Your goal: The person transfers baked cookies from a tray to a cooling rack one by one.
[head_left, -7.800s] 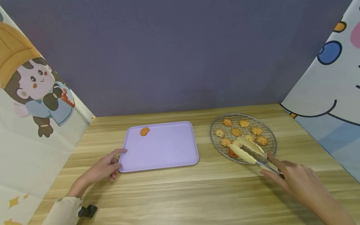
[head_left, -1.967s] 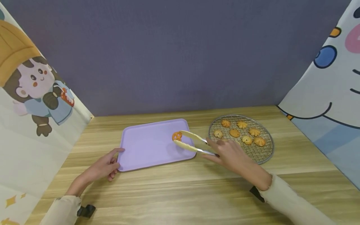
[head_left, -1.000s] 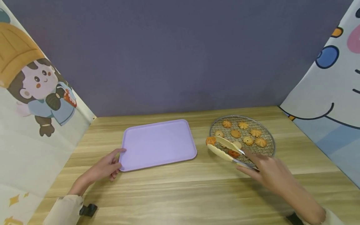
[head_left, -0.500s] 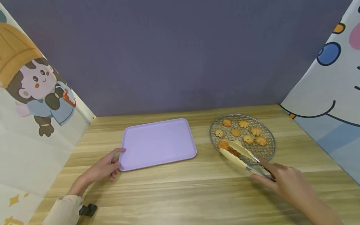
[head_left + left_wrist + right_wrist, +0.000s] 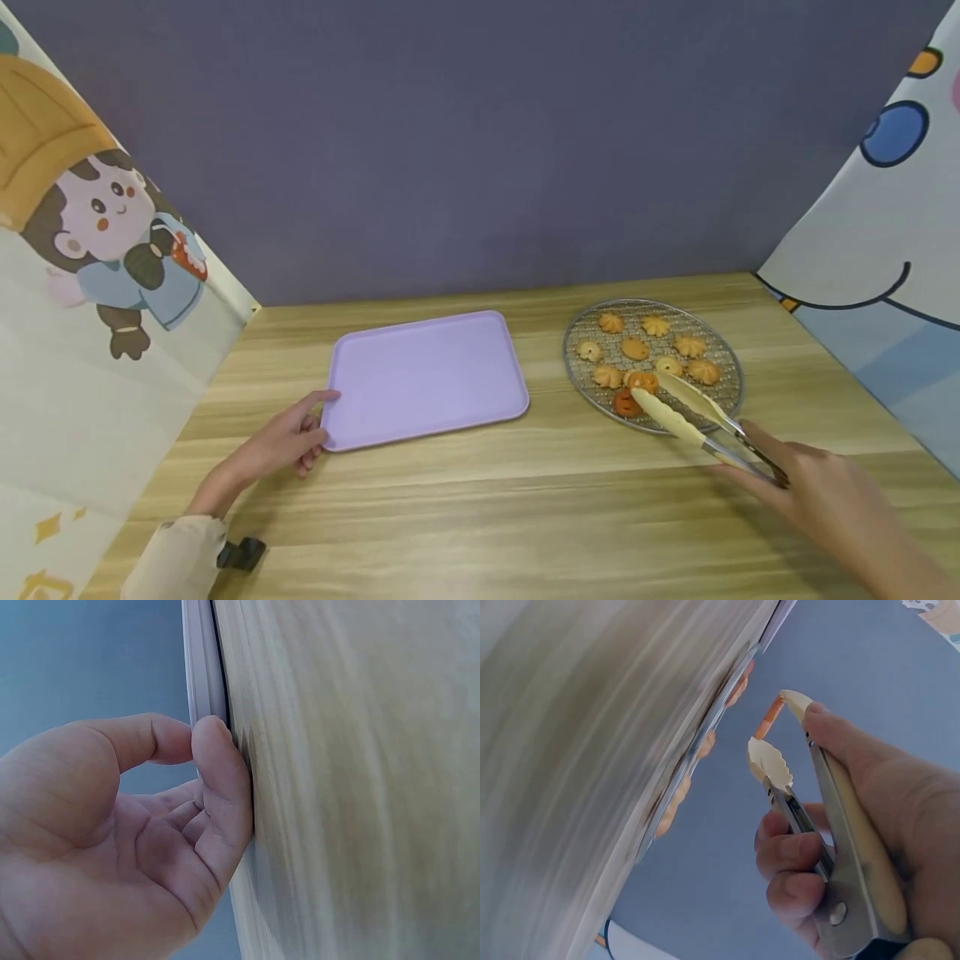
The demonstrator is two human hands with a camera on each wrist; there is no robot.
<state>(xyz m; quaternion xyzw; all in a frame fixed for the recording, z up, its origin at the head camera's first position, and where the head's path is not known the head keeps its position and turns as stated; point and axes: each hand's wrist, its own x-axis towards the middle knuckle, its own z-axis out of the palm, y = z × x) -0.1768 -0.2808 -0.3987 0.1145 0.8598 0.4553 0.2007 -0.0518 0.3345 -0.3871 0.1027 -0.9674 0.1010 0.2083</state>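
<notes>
My left hand (image 5: 281, 442) pinches the left rim of a light purple tray (image 5: 427, 383) near its front corner. In the left wrist view, the thumb and index finger meet at the tray's edge (image 5: 208, 675). At the right, my right hand (image 5: 832, 492) grips metal tongs (image 5: 667, 417) with cream scalloped tips. Between the tips is an orange pretzel-shaped cookie (image 5: 642, 382), over a round wire rack (image 5: 738, 383). The right wrist view shows this cookie (image 5: 769, 718) edge-on, apart from the rack. A redder cookie (image 5: 627, 403) lies on the rack beside the tips.
Several golden cookies, some flower-shaped, lie on the rack, among them a plain oval one (image 5: 634, 348). Tray and rack stand apart on a wood-grain table (image 5: 450, 517). A dark grey wall (image 5: 480, 150) rises behind, with printed panels at both sides.
The pretzel-shaped cookie lay on the tray at first. The tongs have carried it right, from over the tray to over the rack. My left hand has stayed on the tray rim.
</notes>
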